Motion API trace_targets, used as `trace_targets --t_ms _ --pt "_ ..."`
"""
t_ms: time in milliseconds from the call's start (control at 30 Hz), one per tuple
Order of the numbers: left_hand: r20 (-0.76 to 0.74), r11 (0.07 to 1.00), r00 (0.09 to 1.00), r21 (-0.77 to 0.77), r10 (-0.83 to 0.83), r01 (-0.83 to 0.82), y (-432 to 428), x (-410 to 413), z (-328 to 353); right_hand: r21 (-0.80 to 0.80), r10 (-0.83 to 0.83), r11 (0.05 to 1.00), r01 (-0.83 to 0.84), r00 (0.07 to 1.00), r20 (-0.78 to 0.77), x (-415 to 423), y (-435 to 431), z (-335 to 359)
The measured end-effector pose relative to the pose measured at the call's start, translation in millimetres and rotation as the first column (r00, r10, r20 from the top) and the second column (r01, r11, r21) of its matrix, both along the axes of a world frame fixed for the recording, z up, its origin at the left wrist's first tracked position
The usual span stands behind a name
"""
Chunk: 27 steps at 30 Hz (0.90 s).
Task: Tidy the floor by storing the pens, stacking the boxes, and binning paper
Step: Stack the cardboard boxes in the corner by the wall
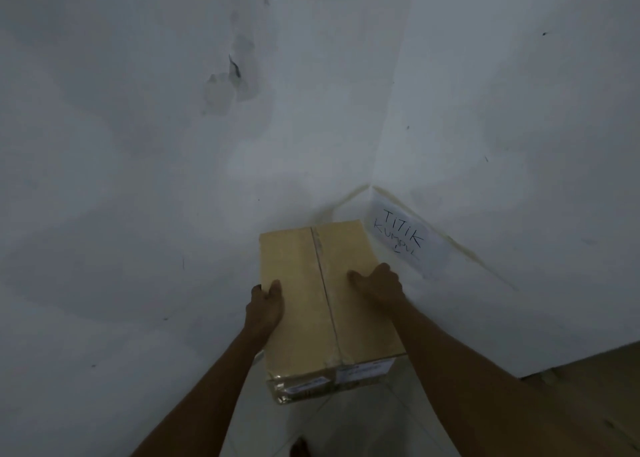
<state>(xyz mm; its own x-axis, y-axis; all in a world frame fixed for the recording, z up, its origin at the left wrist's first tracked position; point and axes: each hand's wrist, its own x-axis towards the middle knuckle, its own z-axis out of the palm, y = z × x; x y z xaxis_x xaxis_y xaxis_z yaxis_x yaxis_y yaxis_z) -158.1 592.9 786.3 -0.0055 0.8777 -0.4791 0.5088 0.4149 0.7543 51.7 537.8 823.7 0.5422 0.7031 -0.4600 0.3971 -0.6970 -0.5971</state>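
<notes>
Count: two hands, left hand point(265, 304) and right hand point(379, 281); one tan rectangular cardboard box point(304, 318); one white paper sheet point(405, 238).
Left hand: thumb on top, fingers curled round the box's left edge, gripping.
Right hand: thumb on top, fingers wrapped over the right edge, gripping.
Box: closed, taped seam lengthwise, labels on near end; over pale tile floor point(346, 429), in the far corner of the white walls point(138, 145).
Sheet: far right of box, handwritten "TITIK KUMPUL".

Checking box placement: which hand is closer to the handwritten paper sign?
The right hand, on the box's right side nearest the sign; the left hand grips the opposite edge.
</notes>
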Motion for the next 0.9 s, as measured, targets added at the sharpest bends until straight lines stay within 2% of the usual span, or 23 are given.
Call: trace_targets --t_ms 333,467,600,733,900 --pt "0.066 0.997 0.997 -0.061 -0.048 0.052 32 41 -23 -0.036 -0.098 0.995 0.098 0.995 -0.002 36 24 -31" --pt "0.132 0.993 0.991 -0.115 -0.008 0.023 25 50 -41 -0.017 -0.079 0.997 0.079 0.996 -0.035 48 27 -54" --pt "0.103 0.978 0.994 -0.206 0.044 -0.022 30 71 -69 0.007 -0.024 1.0 0.024 0.999 -0.032 74 41 -86" --pt "0.174 0.961 0.976 -0.264 0.132 -0.083 33 99 -104 0.011 0.039 0.999 -0.038 0.994 -0.1 102 57 -123" --pt "0.148 0.934 0.963 -0.314 0.227 -0.172 33 139 -148 -0.01 0.085 0.996 -0.087 0.991 -0.105 139 73 -174"
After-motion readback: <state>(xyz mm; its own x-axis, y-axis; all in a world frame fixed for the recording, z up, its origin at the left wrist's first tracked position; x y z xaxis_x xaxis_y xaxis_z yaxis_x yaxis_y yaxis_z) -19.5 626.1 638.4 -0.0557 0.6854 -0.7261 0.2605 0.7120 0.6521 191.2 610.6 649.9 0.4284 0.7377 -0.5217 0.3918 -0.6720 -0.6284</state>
